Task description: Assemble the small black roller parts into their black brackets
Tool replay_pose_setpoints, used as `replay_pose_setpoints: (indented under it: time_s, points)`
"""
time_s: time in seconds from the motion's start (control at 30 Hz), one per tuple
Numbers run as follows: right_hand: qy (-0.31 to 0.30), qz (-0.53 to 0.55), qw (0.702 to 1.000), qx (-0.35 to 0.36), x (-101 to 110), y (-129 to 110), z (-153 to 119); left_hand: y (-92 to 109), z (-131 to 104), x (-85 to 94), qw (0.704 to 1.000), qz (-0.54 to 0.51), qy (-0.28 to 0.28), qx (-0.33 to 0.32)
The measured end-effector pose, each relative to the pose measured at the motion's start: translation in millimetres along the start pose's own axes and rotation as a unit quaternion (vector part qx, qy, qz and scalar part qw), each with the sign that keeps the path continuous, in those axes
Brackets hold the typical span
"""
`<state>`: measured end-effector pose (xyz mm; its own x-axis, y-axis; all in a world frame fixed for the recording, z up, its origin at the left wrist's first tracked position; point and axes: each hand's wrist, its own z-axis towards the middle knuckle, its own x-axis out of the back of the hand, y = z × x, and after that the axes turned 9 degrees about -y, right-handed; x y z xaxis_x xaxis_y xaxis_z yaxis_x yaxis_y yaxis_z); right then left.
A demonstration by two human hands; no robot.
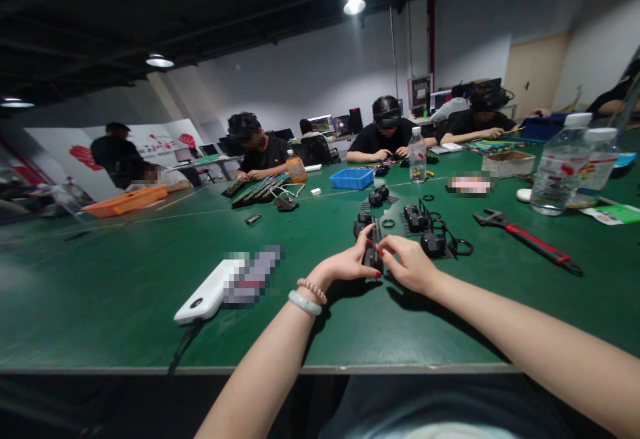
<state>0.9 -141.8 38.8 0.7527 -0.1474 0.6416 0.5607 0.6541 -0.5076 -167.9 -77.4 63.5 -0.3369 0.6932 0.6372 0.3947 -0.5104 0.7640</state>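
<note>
**Both Hands Close In on a Small Black Part**

Here at the near side of the green table point(150, 342), the left hand point(345, 264), a bead bracelet point(313, 290) and a pale bangle point(305, 303) at its wrist, curls round a black part point(373, 260) and grips it between thumb and fingers. In comes the right hand point(410, 264) from the other side, fingers bent, tips right up at that same part; whether they pinch anything, I cannot tell.

Over to the left, a white device point(207, 295) lies with a dark cable, a blurred-out item point(255, 279) right beside it. On the right, an adjustable wrench point(530, 239) with a red and black handle lies slantwise. Just beyond the hands, more black pieces point(433, 244) sit in a loose cluster, with black rings point(389, 223) among them.

Farther on, and it's a busy table! Two large clear bottles point(557, 172) stand at the right, a smaller bottle point(417, 159) nearer the middle, a blue tray point(351, 184) to its left. Then come colourful bundled strands point(260, 191), an orange drink bottle point(296, 169) and an orange tray point(125, 204). Across the far side, people in black tops point(383, 139) bend over their own work, with monitors point(321, 124) behind them.
</note>
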Motion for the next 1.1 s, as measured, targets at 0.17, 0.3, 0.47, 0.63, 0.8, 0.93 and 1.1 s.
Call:
replay_pose_setpoints:
  time_s: [0.17, 0.3, 0.47, 0.63, 0.8, 0.93, 1.1]
  points:
    - [-0.056, -0.012, 0.998, 0.006, 4.8, 4.6, 5.0, 0.4, -0.4, 1.5, 1.000, 0.017, 0.005, 0.001]
    - [-0.055, 0.000, 0.998, 0.015, 8.0, 2.8, 1.8, 2.9, -0.7, 1.8, 1.000, 0.024, 0.001, 0.006]
    - [-0.038, -0.043, 0.998, -0.005, 10.8, -0.6, 1.3, 5.0, 0.1, 1.9, 1.000, 0.026, -0.001, 0.006]
    - [-0.078, -0.078, 0.993, 0.036, 8.2, -1.3, 6.0, 3.8, 1.1, 3.5, 0.999, 0.041, -0.010, 0.005]
    - [-0.096, -0.101, 0.988, 0.069, 12.3, -2.1, 5.7, 1.7, 2.3, 3.8, 0.999, 0.040, -0.032, -0.002]
    - [-0.112, -0.136, 0.978, 0.112, 16.8, -7.5, 5.6, 1.4, 3.5, 3.9, 0.999, 0.045, -0.029, 0.000]
    - [-0.101, -0.176, 0.977, 0.065, 11.3, -8.7, 6.8, 1.8, 3.5, 4.9, 0.998, 0.062, -0.010, -0.003]
